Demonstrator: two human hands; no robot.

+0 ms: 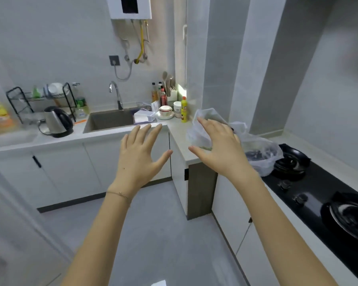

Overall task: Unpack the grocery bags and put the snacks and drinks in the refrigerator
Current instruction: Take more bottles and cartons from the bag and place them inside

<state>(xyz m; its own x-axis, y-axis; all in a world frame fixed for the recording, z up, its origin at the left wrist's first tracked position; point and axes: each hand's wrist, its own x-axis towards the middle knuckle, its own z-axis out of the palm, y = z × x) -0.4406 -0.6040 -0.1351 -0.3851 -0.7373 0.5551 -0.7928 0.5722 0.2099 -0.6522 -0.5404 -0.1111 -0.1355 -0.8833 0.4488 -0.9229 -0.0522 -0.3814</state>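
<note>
Hovering | left hand (140, 156) wide, empty | right hand (220, 145) wide, near plastic bag (260, 148) on counter (177, 131)

Two thin, see-through plastic grocery bags sit on the pale bench (177, 131) at the inner corner of a kitchen. The nearer bag (197, 137) stands slumped yet upright, its crumpled mouth gathered into a peak at the top, with something green showing through its lower wall. The right hand (219, 145) hides much of it. The second bag (264, 156) lies to its right, lower and wider, with dark items visible through the film and loose handles rumpled above; its far side reaches the near burner of the black hob (318, 195). Whether the two bags touch cannot be told
</note>
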